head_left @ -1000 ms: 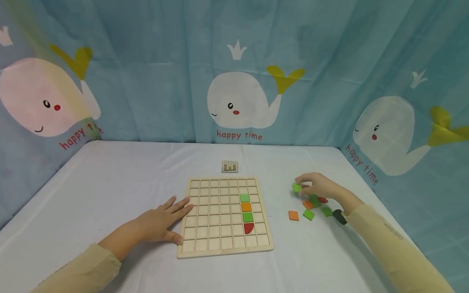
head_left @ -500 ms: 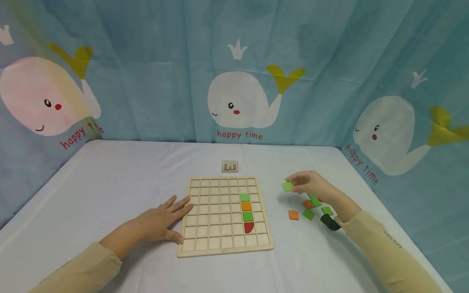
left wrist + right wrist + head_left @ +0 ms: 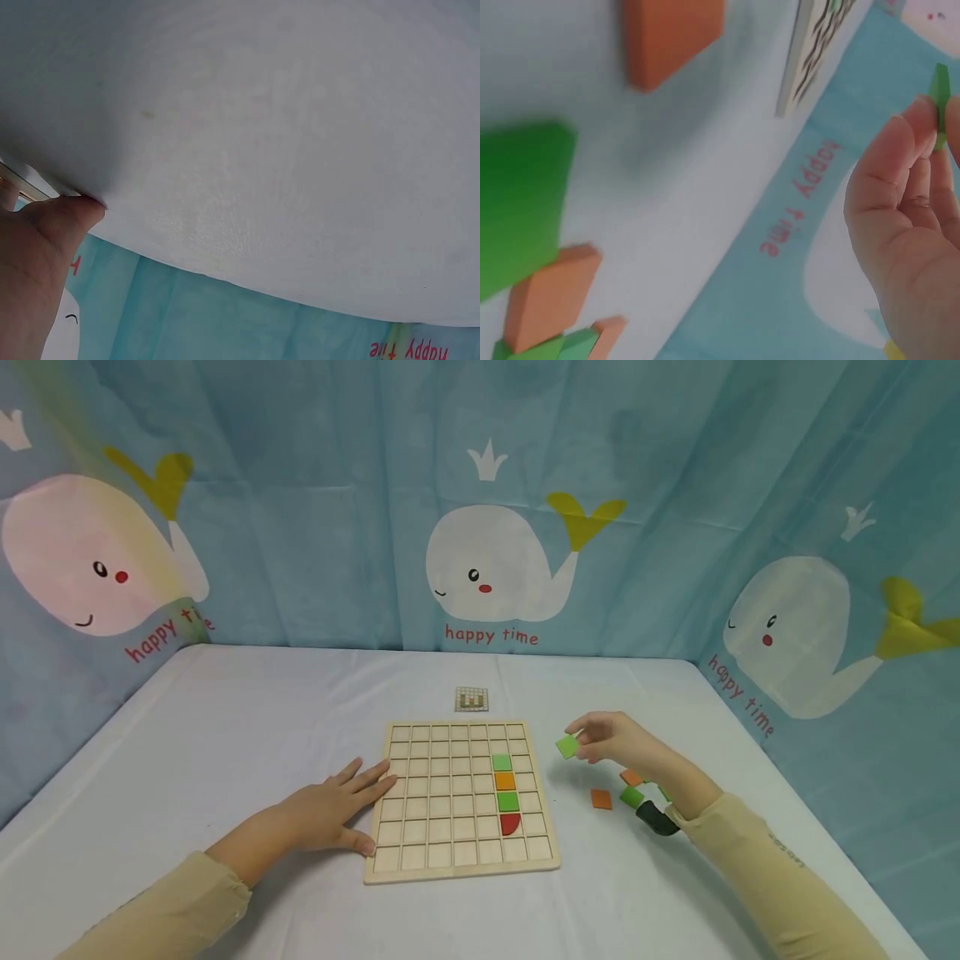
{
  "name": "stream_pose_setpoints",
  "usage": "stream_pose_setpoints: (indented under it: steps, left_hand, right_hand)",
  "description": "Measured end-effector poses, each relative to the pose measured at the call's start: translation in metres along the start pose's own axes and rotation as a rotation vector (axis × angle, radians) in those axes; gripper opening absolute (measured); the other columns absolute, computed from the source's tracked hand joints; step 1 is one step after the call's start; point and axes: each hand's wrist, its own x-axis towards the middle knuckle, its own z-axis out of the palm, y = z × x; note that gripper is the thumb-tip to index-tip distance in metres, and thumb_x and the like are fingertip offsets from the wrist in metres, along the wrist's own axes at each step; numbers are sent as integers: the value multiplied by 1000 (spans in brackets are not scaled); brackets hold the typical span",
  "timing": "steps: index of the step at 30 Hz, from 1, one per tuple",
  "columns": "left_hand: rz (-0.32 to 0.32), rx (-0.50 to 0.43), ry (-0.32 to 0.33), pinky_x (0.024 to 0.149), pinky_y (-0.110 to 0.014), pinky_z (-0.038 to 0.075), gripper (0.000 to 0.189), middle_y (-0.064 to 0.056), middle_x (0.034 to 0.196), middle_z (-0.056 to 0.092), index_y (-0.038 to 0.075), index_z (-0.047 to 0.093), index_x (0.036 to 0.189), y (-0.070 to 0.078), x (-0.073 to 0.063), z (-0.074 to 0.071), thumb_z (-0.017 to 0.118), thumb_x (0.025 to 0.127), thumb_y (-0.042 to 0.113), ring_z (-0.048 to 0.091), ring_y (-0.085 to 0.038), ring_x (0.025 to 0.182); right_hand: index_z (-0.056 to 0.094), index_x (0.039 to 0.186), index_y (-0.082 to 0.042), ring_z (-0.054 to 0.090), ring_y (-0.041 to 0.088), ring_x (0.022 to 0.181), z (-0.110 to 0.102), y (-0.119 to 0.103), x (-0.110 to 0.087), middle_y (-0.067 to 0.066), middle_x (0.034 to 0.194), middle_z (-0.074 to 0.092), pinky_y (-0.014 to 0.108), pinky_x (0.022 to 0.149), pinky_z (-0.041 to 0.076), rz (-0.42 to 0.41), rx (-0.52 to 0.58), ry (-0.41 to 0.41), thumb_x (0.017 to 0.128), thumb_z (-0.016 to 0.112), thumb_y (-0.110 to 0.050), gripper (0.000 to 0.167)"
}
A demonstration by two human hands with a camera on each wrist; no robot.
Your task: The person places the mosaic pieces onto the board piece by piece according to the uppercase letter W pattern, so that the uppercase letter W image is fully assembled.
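Between thumb and fingers, my right hand (image 3: 618, 745) pinches a light green square tile (image 3: 567, 746), held in the air to the right of the wooden grid board (image 3: 427, 810). The right wrist view shows that tile (image 3: 940, 105) edge-on at the fingertips. My left hand (image 3: 330, 810) lies with fingers spread on the board's left edge, thumb near the lower left corner. On the board, one column holds a light green tile (image 3: 501, 763), an orange tile (image 3: 505, 781), a green tile (image 3: 507, 802) and a red rounded piece (image 3: 510, 824).
Loose pieces lie right of the board: an orange tile (image 3: 602, 799), another orange tile (image 3: 630, 777) and a green tile (image 3: 632, 797), others partly hidden by the right arm. A dark object (image 3: 657, 818) is at the right wrist. A small pattern card (image 3: 471, 699) lies behind the board.
My right hand has carried the light green tile left, away from the loose pieces and closer to the board. My left hand has stayed on the board's edge.
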Motion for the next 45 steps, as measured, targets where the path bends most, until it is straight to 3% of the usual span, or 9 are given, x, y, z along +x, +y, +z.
stream_pose_setpoints:
  steps: [4, 14, 24, 38, 45]
  left_hand:
    - [-8, -4, -2, 93, -74, 32, 100, -11, 161, 15, 10, 29, 153, 1, -1, -2, 61, 77, 65, 14, -50, 142]
    - [-21, -6, -7, 90, -76, 32, 99, -10, 161, 16, 11, 29, 154, 5, 1, -5, 62, 78, 65, 14, -49, 142]
    - [-10, 6, -6, 91, -74, 33, 99, -10, 161, 15, 10, 29, 154, 5, 5, -3, 61, 78, 66, 13, -49, 142]
    - [-19, 14, -16, 89, -75, 34, 99, -10, 161, 15, 11, 29, 154, 4, 1, -3, 64, 78, 64, 14, -50, 142]
    - [-31, 4, -12, 90, -74, 34, 99, -9, 161, 15, 12, 29, 154, 4, -1, -3, 63, 78, 65, 13, -48, 142]
  right_hand:
    - [58, 121, 10, 59, 22, 82, 6, -4, 2, 6, 89, 61, 34, 77, 53, -17, 1, -22, 89, 67, 0, 34]
    - [63, 117, 7, 57, 20, 81, 20, -12, 1, 5, 89, 62, 39, 79, 51, -19, 19, -88, 89, 68, 0, 30]
    - [64, 115, 10, 54, 18, 79, 36, -14, 4, 3, 85, 62, 32, 71, 49, -63, 46, -187, 86, 69, 2, 30]
    - [69, 110, 3, 56, 17, 81, 59, -19, 13, 0, 85, 63, 23, 64, 46, -131, -46, -322, 84, 73, 1, 27]
    - [70, 113, 2, 57, 11, 84, 66, -21, 18, 0, 95, 67, 23, 68, 48, -230, -113, -383, 88, 69, 1, 25]
